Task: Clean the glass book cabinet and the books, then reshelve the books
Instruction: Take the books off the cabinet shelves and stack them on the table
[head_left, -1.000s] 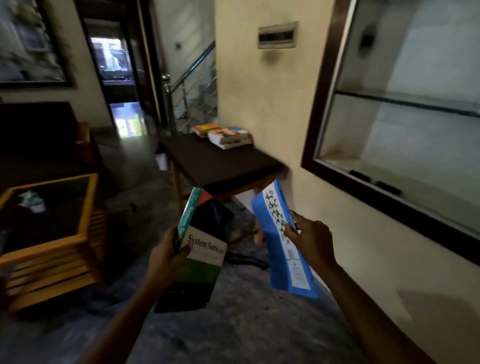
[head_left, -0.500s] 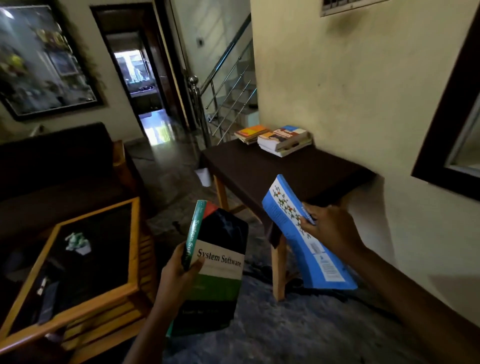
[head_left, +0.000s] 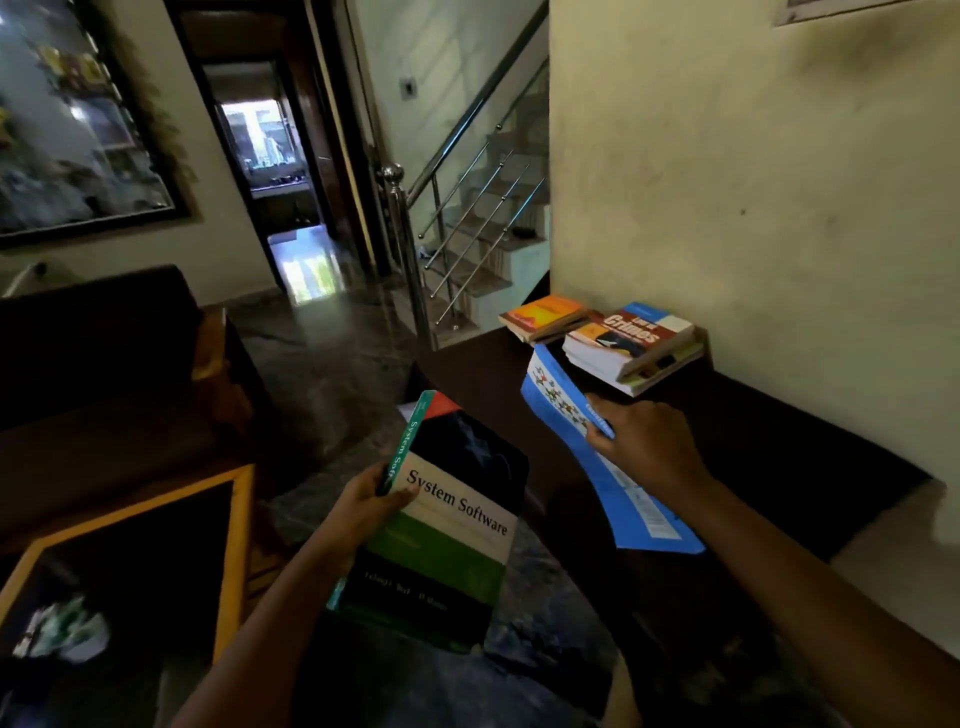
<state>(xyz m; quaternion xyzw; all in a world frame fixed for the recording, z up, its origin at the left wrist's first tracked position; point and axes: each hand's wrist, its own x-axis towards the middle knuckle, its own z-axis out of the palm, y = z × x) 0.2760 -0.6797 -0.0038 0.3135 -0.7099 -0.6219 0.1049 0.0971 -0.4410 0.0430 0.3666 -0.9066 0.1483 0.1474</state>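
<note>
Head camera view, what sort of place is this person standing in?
Probably a home's living room or hall: a steel-railed staircase, a dark sofa, and a wood-framed, glass-topped coffee table.

Glossy paper-covered System Software book (head_left: 447, 519), matt dark wooden table (head_left: 779, 467), polished metal railing (head_left: 467, 171).

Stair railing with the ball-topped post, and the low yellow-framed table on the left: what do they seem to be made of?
Stair railing: polished metal, likely stainless steel; the silvery bars and ball cap carry bright highlights. Low yellow-framed table: the frame looks like varnished wood, warm and even in tone; its dark inset top may be tinted glass, though blur leaves that open.
</note>
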